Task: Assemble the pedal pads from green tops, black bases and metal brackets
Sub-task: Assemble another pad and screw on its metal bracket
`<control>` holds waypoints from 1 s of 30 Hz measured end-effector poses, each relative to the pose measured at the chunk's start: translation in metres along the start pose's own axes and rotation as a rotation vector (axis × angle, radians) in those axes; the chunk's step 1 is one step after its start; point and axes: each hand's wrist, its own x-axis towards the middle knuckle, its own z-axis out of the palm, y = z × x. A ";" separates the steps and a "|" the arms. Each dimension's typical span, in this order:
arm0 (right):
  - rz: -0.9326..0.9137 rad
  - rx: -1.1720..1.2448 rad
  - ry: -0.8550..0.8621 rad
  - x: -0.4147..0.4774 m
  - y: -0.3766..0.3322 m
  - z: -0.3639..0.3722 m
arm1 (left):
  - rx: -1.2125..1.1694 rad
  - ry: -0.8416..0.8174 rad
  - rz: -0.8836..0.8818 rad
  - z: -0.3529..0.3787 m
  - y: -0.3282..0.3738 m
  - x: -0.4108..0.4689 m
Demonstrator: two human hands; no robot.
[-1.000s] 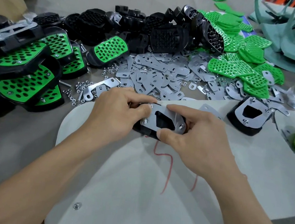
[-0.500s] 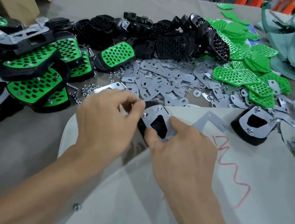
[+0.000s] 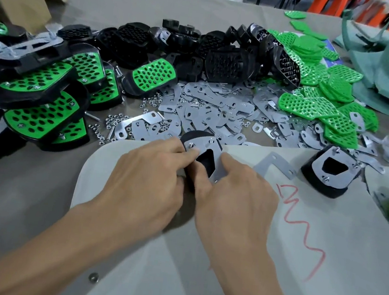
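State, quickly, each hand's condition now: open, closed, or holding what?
Left hand: holding the pedal pad, pinching at its metal bracket.
Right hand: holding that pedal pad's near side.

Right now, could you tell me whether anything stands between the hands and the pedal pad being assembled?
Nothing visible does: the left hand and right hand both grip the pedal pad directly, fingers on its metal bracket.

I see free passage over the white board at near right and the bare tabletop at near left. Beyond the pedal pad gripped by my left hand and right hand, the bracket pile blocks the way. Finished pads wall the left. An upturned pad and a loose bracket crowd the far right.
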 end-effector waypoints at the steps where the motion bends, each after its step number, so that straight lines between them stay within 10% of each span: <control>1: 0.002 0.061 -0.016 0.000 0.002 -0.003 | 0.000 0.004 0.003 0.001 0.001 0.000; 30: -0.102 0.338 -0.208 0.070 0.020 -0.015 | 0.069 0.029 -0.072 0.011 0.006 0.003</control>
